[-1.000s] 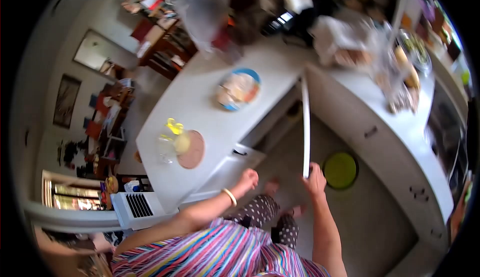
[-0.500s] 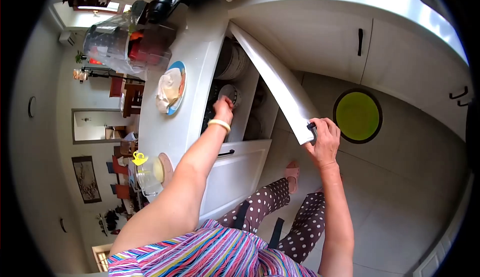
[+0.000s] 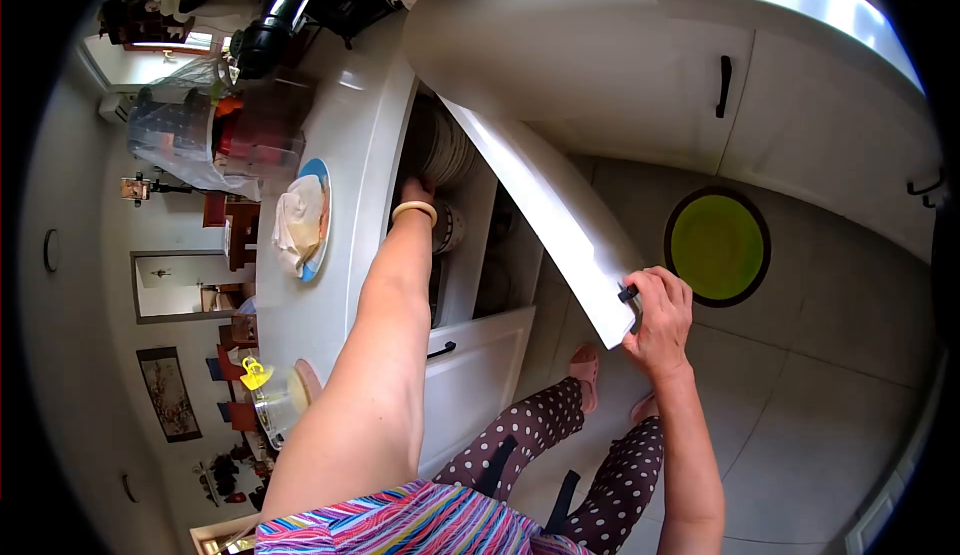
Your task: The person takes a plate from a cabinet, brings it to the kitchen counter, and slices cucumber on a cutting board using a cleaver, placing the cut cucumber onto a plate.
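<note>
My left hand, a pale bracelet at its wrist, reaches into an open cabinet under the counter. It is beside a stack of white dishes and just past a white bowl with a dark pattern. Its fingers are hidden in the shadow, so what they touch does not show. My right hand is closed on the black handle of the white cabinet door, which stands open.
A blue-rimmed plate with a crumpled whitish wrap lies on the white counter. A glass pitcher stands nearer me. Below the first shelf, more dishes show dimly. A round green mat lies on the tiled floor.
My left hand has gone deeper into the cabinet, from the patterned bowl toward the dish stack. My right hand keeps its hold on the handle. The whole view has shifted.
</note>
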The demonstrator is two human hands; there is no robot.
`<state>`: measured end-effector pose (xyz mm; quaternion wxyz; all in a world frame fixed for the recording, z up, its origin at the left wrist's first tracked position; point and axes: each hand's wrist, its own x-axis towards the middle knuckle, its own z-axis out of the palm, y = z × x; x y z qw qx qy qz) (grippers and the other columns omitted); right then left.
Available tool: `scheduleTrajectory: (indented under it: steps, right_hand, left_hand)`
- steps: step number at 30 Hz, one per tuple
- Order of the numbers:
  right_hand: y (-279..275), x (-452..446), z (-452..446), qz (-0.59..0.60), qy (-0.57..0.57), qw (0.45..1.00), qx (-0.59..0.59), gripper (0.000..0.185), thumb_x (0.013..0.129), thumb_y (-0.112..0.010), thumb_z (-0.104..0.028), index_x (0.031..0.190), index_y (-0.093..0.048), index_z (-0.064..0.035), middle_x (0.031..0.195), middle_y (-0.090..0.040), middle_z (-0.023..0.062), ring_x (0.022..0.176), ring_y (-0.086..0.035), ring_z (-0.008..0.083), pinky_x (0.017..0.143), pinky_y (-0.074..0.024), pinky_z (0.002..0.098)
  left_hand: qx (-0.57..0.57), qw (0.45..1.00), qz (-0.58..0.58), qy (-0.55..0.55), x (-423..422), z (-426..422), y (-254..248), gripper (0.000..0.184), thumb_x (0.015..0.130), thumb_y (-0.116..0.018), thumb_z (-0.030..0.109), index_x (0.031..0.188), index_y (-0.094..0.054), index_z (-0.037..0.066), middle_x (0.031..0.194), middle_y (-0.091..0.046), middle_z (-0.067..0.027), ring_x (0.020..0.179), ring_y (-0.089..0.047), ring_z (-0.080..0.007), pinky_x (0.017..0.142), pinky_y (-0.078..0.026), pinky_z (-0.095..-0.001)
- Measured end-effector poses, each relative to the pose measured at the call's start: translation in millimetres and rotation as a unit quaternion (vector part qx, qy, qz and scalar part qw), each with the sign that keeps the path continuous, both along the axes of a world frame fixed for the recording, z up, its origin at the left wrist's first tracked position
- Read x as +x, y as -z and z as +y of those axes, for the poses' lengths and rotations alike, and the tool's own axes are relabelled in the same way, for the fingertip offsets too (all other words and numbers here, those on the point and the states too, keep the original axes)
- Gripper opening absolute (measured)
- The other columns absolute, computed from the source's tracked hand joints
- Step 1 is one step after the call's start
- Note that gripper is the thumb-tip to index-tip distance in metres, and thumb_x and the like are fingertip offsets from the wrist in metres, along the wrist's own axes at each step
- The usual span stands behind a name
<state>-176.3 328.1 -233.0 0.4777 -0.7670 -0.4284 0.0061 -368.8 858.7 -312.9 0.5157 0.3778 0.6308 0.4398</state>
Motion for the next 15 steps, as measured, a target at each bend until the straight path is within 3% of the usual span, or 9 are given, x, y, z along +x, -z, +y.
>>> scheduleTrajectory:
  steps: [2, 3, 4, 5, 7, 8, 9, 10, 15]
  right_hand:
    - [-1.1, -0.7, -0.8, 0.000, -0.002, 1.000, -0.009, 0.044, 0.070, -0.069, -0.039, 0.102, -0.058, -0.0106, 0.096, -0.062, 0.0057, 0.101, -0.056, 0.0277, 0.089, -0.0405, 0.0418]
    - [-2.3, -0.1, -1.6, -0.001, -0.003, 1.000, -0.014, 0.044, 0.071, -0.069, -0.039, 0.102, -0.058, -0.0107, 0.096, -0.062, 0.0057, 0.101, -0.056, 0.0279, 0.089, -0.0404, 0.0419]
    - [-4.4, 0.7, -2.6, 0.004, -0.010, 1.000, -0.017, 0.044, 0.071, -0.068, -0.039, 0.103, -0.057, -0.0107, 0.096, -0.062, 0.0059, 0.101, -0.056, 0.0281, 0.089, -0.0403, 0.0419]
    - [-6.2, 0.8, -2.9, 0.004, -0.008, 1.000, -0.020, 0.043, 0.071, -0.068, -0.038, 0.103, -0.057, -0.0107, 0.097, -0.062, 0.0059, 0.101, -0.056, 0.0283, 0.089, -0.0404, 0.0419]
    - [-7.7, 0.3, -1.5, 0.001, -0.009, 1.000, -0.024, 0.043, 0.071, -0.068, -0.035, 0.104, -0.056, -0.0106, 0.097, -0.062, 0.0061, 0.101, -0.056, 0.0285, 0.089, -0.0404, 0.0420]
    - [-8.9, 0.5, -2.1, 0.003, -0.011, 0.999, -0.033, 0.042, 0.071, -0.068, -0.033, 0.105, -0.056, -0.0106, 0.098, -0.062, 0.0061, 0.102, -0.056, 0.0286, 0.089, -0.0404, 0.0419]
    - [-9.9, -0.2, -2.4, 0.004, -0.012, 0.999, -0.041, 0.042, 0.071, -0.068, -0.031, 0.105, -0.056, -0.0106, 0.098, -0.061, 0.0061, 0.102, -0.056, 0.0288, 0.089, -0.0403, 0.0418]
    - [-11.8, 0.0, -2.5, 0.004, -0.013, 0.999, -0.049, 0.041, 0.071, -0.068, -0.028, 0.106, -0.055, -0.0106, 0.099, -0.061, 0.0061, 0.102, -0.056, 0.0289, 0.090, -0.0402, 0.0416]
    - [-30.3, -3.9, -3.9, 0.023, -0.029, 0.993, -0.108, 0.046, 0.067, -0.070, -0.015, 0.110, -0.054, -0.0114, 0.102, -0.059, 0.0076, 0.105, -0.055, 0.0298, 0.091, -0.0394, 0.0412]
  left_hand:
    - [0.030, 0.989, 0.129, 0.067, -10.4, 22.7, 13.3, 0.030, 0.089, -0.055, 0.018, 0.115, -0.055, 0.003, 0.114, -0.059, -0.0191, 0.103, -0.057, -0.0330, 0.086, -0.046, -0.0392]
    - [0.103, 0.876, 0.425, 0.201, -28.7, 42.8, 23.6, 0.033, 0.089, -0.056, 0.019, 0.118, -0.055, 0.002, 0.117, -0.059, -0.0199, 0.106, -0.056, -0.0339, 0.089, -0.046, -0.0399]
    - [0.179, 0.729, 0.609, 0.254, -36.9, 50.0, 26.9, 0.036, 0.089, -0.057, 0.021, 0.120, -0.055, 0.002, 0.121, -0.058, -0.0206, 0.110, -0.056, -0.0349, 0.092, -0.045, -0.0406]
    - [0.234, 0.642, 0.681, 0.264, -43.4, 57.6, 30.1, 0.039, 0.090, -0.058, 0.022, 0.123, -0.054, 0.002, 0.125, -0.058, -0.0214, 0.114, -0.056, -0.0359, 0.095, -0.045, -0.0413]
    - [0.392, 0.671, 0.607, 0.169, -24.4, 21.8, 16.2, 0.039, 0.092, -0.055, 0.020, 0.125, -0.053, -0.002, 0.126, -0.058, -0.0213, 0.114, -0.055, -0.0337, 0.098, -0.043, -0.0386]
    - [0.296, 0.831, 0.445, 0.155, 3.2, -15.2, -6.1, 0.038, 0.092, -0.054, 0.021, 0.124, -0.053, 0.000, 0.124, -0.058, -0.0184, 0.111, -0.056, -0.0321, 0.098, -0.043, -0.0374]
    - [0.222, 0.966, 0.119, 0.060, 31.9, -53.9, -30.2, 0.036, 0.093, -0.054, 0.023, 0.123, -0.054, 0.002, 0.122, -0.059, -0.0156, 0.109, -0.056, -0.0305, 0.098, -0.043, -0.0361]
    - [0.176, 0.975, -0.103, -0.088, 60.9, -93.1, -54.8, 0.035, 0.094, -0.053, 0.024, 0.122, -0.055, 0.004, 0.121, -0.060, -0.0128, 0.106, -0.057, -0.0290, 0.098, -0.043, -0.0349]
    - [0.028, 0.984, -0.149, -0.093, 49.0, -178.5, -95.0, 0.013, 0.089, -0.056, 0.017, 0.083, -0.058, 0.006, 0.073, -0.063, -0.0069, 0.060, -0.058, -0.0164, 0.054, -0.049, -0.0272]
